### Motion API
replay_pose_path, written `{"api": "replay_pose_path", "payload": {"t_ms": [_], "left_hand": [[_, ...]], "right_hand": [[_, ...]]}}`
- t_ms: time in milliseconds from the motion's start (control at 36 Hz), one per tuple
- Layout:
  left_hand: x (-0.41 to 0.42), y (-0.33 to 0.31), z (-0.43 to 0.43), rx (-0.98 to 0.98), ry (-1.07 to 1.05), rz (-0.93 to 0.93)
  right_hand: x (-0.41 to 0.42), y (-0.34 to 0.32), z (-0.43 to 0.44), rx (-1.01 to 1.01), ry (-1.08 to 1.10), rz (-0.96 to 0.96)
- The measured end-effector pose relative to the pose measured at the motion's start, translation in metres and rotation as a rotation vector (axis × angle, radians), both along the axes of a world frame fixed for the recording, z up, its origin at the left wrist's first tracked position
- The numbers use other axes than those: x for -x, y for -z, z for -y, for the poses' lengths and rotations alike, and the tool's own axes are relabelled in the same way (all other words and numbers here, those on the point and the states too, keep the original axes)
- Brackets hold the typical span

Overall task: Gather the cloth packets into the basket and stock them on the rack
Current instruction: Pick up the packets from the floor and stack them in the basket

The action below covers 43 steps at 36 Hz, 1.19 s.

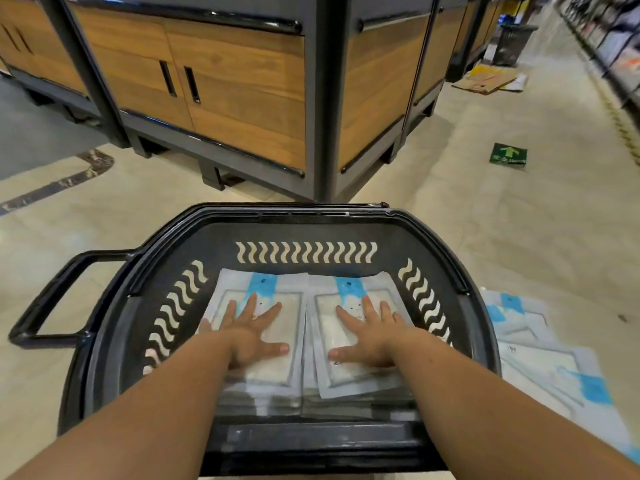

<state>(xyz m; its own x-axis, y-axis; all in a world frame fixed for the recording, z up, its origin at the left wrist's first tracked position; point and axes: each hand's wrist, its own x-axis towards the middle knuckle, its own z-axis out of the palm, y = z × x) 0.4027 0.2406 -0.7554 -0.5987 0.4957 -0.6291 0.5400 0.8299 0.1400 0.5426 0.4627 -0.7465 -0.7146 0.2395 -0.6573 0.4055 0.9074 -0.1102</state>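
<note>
The black basket (298, 213) sits on the floor (485, 237) holding two stacks of cloth packets side by side. The left hand (250, 332) presses flat on the left stack (294, 308), the right hand (373, 332) on the right stack (381, 287), fingers straight and spread apart. Loose packets (540, 362) lie just right of the basket; a wooden cabinet (242, 84) stands beyond

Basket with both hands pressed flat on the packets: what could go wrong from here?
1. Loose packets lie on the floor right of the basket, outside it; they could be left behind or trodden on.
2. The top packet under the right hand sits skewed; the glossy packets may slide when the basket is lifted.
3. The left hand and right hand only press flat, gripping nothing, so packets could shift on release.
</note>
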Motion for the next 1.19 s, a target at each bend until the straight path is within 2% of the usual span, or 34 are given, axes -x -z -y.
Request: {"api": "replay_pose_path", "payload": {"t_ms": [417, 694, 750, 833, 1000, 1111, 1194], "left_hand": [[0.003, 0.022, 0.004, 0.161, 0.069, 0.011], [0.001, 0.014, -0.002, 0.149, 0.05, -0.011], [0.004, 0.007, -0.006, 0.139, 0.035, 0.006], [0.009, -0.021, -0.021, 0.102, 0.033, -0.024], [0.013, -0.07, -0.049, -0.319, 0.076, -0.421], [-0.009, -0.096, -0.081, -0.412, 0.144, -0.588], [-0.032, -0.109, -0.109, -0.429, 0.168, -0.631]], "right_hand": [[0.001, 0.015, 0.017, -0.098, 0.013, 0.107], [0.005, 0.009, 0.004, -0.025, 0.025, 0.087], [0.008, 0.002, 0.003, -0.012, 0.073, 0.02], [0.012, -0.018, 0.0, -0.127, 0.14, -0.234], [-0.003, -0.079, -0.025, -0.318, 0.081, -0.585], [-0.036, -0.109, -0.059, -0.462, 0.171, -0.691], [-0.07, -0.121, -0.09, -0.506, 0.276, -0.655]]}}
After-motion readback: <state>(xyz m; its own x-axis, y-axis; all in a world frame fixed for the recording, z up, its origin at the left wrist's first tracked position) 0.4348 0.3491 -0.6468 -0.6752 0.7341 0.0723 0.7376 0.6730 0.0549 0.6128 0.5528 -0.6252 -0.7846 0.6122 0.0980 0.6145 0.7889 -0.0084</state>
